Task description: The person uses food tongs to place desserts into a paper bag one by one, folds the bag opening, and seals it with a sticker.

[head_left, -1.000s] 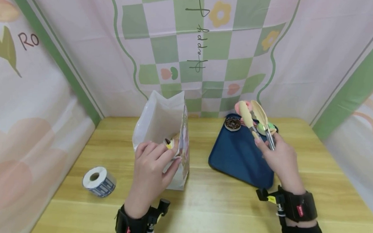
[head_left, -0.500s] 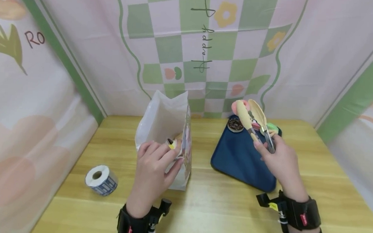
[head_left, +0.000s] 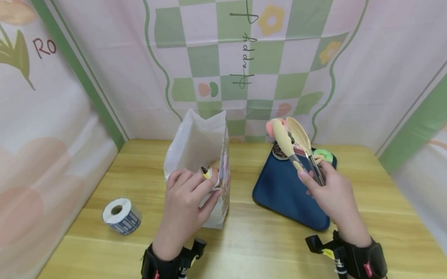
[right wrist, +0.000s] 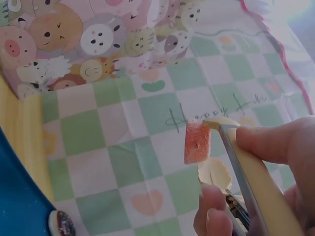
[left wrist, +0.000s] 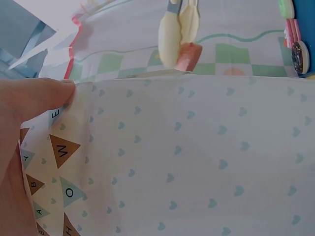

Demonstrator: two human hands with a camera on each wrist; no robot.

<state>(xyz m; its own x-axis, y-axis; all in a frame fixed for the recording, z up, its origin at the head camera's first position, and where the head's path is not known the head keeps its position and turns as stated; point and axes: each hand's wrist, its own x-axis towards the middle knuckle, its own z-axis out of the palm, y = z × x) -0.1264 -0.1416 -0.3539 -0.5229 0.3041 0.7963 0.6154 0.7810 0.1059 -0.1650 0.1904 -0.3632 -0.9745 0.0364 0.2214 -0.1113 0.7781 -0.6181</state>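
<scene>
over on the right, my right hand (head_left: pixel 333 194) grips tongs (head_left: pixel 282 139) pinching a pink piece (right wrist: pixel 197 142) up in the air, off the blue tray (head_left: pixel 281 192); to the left, my left hand (head_left: pixel 185 200) pinches the white bag (left wrist: pixel 172 157) by its near rim. imo: light squeeze, steady wrist, bag mouth wide.

My right hand (head_left: pixel 332 192) could pass between the white bag (head_left: pixel 197 142) and the blue tray (head_left: pixel 288 190). The bag's tall side blocks the way in, but its top is wide open.
</scene>
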